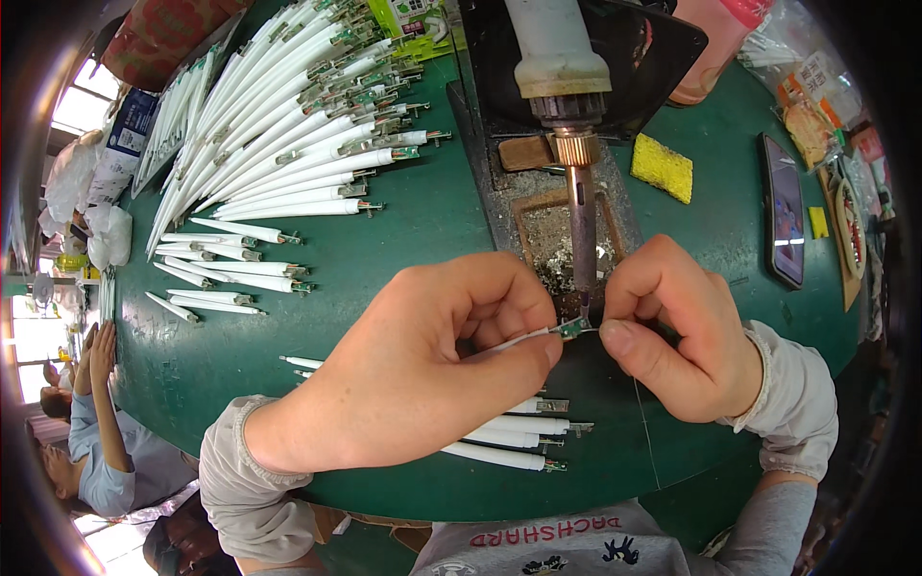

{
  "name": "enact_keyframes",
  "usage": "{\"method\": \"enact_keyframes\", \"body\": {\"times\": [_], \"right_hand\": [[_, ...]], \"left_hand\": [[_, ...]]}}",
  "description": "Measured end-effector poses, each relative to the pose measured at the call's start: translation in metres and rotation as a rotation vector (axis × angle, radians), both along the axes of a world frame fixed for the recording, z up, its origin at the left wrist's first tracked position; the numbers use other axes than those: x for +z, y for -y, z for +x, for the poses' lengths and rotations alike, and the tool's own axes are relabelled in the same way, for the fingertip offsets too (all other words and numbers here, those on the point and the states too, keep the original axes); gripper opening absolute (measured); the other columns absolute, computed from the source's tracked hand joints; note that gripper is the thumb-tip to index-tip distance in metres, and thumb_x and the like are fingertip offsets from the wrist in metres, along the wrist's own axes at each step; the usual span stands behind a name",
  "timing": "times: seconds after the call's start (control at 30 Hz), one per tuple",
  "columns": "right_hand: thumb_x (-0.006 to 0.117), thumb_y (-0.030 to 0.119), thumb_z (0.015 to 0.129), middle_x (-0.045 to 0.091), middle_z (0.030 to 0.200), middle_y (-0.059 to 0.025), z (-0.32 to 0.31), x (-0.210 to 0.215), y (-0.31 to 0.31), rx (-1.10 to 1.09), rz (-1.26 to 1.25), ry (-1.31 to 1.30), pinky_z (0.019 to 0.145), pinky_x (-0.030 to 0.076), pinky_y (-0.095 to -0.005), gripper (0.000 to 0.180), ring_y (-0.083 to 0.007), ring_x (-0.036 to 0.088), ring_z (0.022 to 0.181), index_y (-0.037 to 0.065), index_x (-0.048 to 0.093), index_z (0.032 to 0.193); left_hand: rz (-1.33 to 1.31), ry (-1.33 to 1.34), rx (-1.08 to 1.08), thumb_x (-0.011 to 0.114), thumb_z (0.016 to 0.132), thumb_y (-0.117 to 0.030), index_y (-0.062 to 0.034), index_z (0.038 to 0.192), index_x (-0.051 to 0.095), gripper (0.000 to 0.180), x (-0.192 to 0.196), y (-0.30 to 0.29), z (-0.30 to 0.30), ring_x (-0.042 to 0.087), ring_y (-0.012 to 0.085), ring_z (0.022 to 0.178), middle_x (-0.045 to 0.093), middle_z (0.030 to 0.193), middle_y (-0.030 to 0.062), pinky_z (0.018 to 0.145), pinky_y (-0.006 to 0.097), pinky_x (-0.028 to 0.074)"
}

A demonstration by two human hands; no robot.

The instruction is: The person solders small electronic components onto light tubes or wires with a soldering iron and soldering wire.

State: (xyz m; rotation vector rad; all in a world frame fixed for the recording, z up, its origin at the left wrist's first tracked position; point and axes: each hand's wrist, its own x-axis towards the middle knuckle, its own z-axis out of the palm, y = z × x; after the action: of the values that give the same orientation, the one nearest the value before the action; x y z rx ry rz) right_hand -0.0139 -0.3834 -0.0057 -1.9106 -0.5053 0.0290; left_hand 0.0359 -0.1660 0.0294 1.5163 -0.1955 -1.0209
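My left hand [413, 360] is closed around a slim white pen-shaped piece, with a small green circuit board [573, 328] sticking out past its fingertips. Directly over that board stands a soldering iron [582, 226], pointing down, its dark tip at or almost at the board. From the other side, my right hand [687, 336] pinches a thin wire [645, 422] close to the tip; its tail hangs down over the table. Whether the wire touches the board is too small to tell. Several more white pen pieces [504, 455] lie under and beside my left hand.
A big fanned pile of white pen pieces [279, 125] covers the back left, with smaller groups [230, 269] nearer. Beneath the iron is a solder-littered tray [519, 216]. A yellow sponge [663, 168], a phone [785, 211] and a pink container [711, 58] stand right. Another person [125, 466] sits left.
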Motion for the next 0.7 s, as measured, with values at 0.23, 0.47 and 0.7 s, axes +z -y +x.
{"method": "enact_keyframes", "body": {"times": [0.23, 0.47, 0.7], "right_hand": [[0.054, 0.006, 0.092, 0.051, 0.078, -0.0045, -0.003, 0.013, 0.006, 0.035, 0.029, -0.293, 0.050, 0.040, -0.0201, 0.013, -0.0070, 0.053, 0.058, 0.000, 0.044, 0.095], [0.054, 0.006, 0.092, 0.051, 0.078, -0.0049, -0.003, 0.012, 0.004, 0.018, 0.059, -0.288, 0.051, 0.041, -0.0204, 0.013, -0.0078, 0.053, 0.058, 0.000, 0.043, 0.095], [0.053, 0.005, 0.092, 0.051, 0.080, -0.0067, -0.003, 0.012, 0.004, 0.035, 0.070, -0.258, 0.051, 0.041, -0.0210, 0.013, -0.0082, 0.052, 0.057, 0.000, 0.042, 0.095]], "left_hand": [[-0.003, 0.026, 0.025, 0.061, 0.088, -0.007, -0.0015, 0.090, 0.055, 0.009, 0.000, 0.001, 0.005, 0.051, 0.0017, 0.060, 0.059, 0.075, 0.0001, 0.053, 0.017, 0.039], [-0.042, 0.068, 0.033, 0.063, 0.088, -0.009, -0.0006, 0.091, 0.055, 0.012, 0.001, 0.002, 0.004, 0.051, 0.0018, 0.059, 0.061, 0.076, 0.0020, 0.051, 0.016, 0.039], [-0.074, 0.076, 0.044, 0.062, 0.087, -0.007, 0.0008, 0.092, 0.055, 0.012, 0.002, 0.002, 0.004, 0.052, 0.0029, 0.060, 0.062, 0.075, 0.0037, 0.053, 0.017, 0.040]]}}
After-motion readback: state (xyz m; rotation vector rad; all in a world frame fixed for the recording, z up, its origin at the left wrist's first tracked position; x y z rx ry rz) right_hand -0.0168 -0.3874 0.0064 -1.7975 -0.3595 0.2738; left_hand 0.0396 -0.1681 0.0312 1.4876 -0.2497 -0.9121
